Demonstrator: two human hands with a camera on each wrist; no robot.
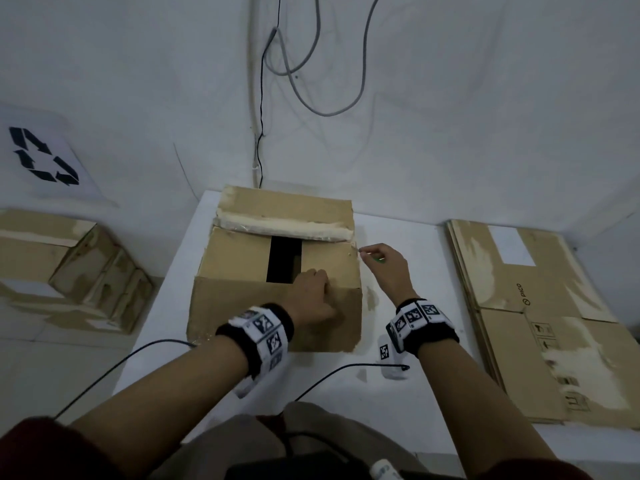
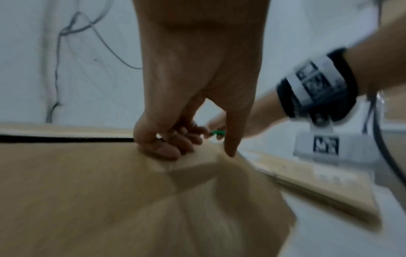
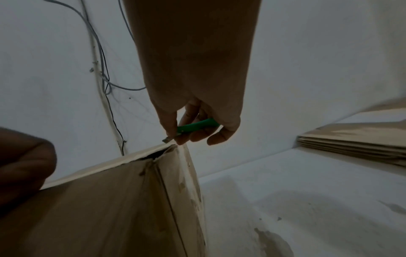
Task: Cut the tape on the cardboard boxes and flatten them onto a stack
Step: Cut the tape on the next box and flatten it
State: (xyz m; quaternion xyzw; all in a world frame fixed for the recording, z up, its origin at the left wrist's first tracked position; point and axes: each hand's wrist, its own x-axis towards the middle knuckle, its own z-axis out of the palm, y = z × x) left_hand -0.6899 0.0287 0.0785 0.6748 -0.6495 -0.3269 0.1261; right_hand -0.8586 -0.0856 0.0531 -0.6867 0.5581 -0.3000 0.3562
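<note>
Left hand (image 1: 313, 292) pressing box (image 1: 242, 258), right hand (image 1: 388, 268) gripping green cutter (image 3: 197, 125)

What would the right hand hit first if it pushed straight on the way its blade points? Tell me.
Most likely the box: the right hand aims the green knife at the taped seam's right end, almost touching.

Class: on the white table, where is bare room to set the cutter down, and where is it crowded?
Bare table lies between the box and the flattened stack, and along the near edge by the person. It is crowded at the box's right corner, where the right hand holds the cutter and the left hand presses.
</note>
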